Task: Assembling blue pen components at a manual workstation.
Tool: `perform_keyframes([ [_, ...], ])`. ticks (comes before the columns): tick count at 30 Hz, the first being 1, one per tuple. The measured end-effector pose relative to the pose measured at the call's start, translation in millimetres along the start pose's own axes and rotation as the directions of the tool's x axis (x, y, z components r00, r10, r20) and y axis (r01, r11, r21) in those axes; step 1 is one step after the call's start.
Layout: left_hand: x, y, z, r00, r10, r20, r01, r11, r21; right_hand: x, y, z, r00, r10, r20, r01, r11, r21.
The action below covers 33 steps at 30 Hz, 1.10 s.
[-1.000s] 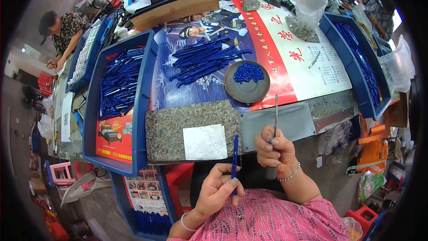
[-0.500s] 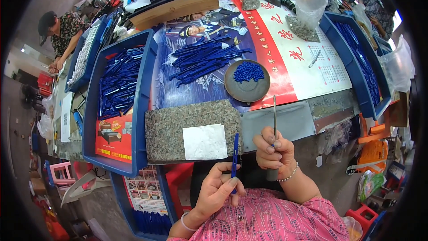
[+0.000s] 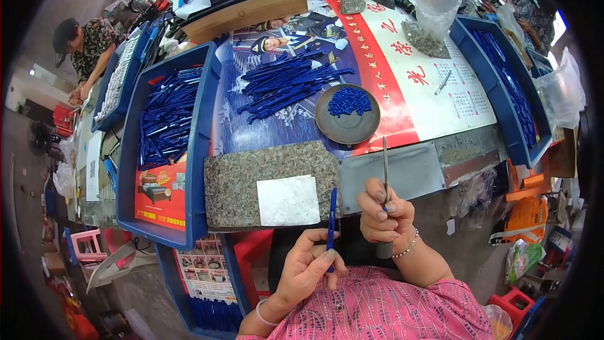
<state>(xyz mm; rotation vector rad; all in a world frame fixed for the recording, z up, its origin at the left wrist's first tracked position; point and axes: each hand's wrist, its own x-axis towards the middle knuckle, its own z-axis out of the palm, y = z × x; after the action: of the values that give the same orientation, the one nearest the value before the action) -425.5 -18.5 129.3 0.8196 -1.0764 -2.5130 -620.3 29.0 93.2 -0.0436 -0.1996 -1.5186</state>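
My left hand is closed on a narrow blue plastic strip, which stands upright between thumb and fingers. To its right, my right hand grips a thin metal rod tool, tip up; its dark handle end shows below the fist. A speck of blue shows by the right thumb, too small to name. The two hands are apart, in front of the table edge. Beyond them stands a round dark dish with small blue pellets. Behind and left of it lies a pile of blue strips.
A granite slab with white paper lies at the near edge, beside a grey plate. Blue trays of strips stand left and right. A person works at the far left.
My right hand and the metal tool have shifted very slightly to the left. The left hand and its blue strip look the same.
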Motion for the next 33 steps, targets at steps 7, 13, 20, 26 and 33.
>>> perform_keyframes([
  [7,1,-2,0,1.000,0.005,0.007,-0.005,1.000,-0.010,-1,1,1,1.000,0.004,-0.022,-0.003,0.999,0.043],
  [13,-1,-2,-3,0.999,0.023,0.036,-0.022,0.999,-0.044,-1,4,9,0.996,-0.011,-0.085,0.005,0.998,-0.067],
  [20,3,1,-5,0.994,-0.007,-0.113,0.002,0.999,-0.043,-8,28,36,0.900,-0.318,-0.298,-0.235,0.222,-0.947],
  [26,3,-4,-8,0.987,0.045,-0.156,-0.045,0.999,0.000,-12,37,30,0.958,-0.245,-0.147,-0.207,-0.243,-0.948],
  [33,2,-10,-9,0.978,0.137,-0.159,-0.128,0.990,0.062,-3,45,32,0.974,-0.215,-0.074,-0.157,-0.402,-0.902],
])
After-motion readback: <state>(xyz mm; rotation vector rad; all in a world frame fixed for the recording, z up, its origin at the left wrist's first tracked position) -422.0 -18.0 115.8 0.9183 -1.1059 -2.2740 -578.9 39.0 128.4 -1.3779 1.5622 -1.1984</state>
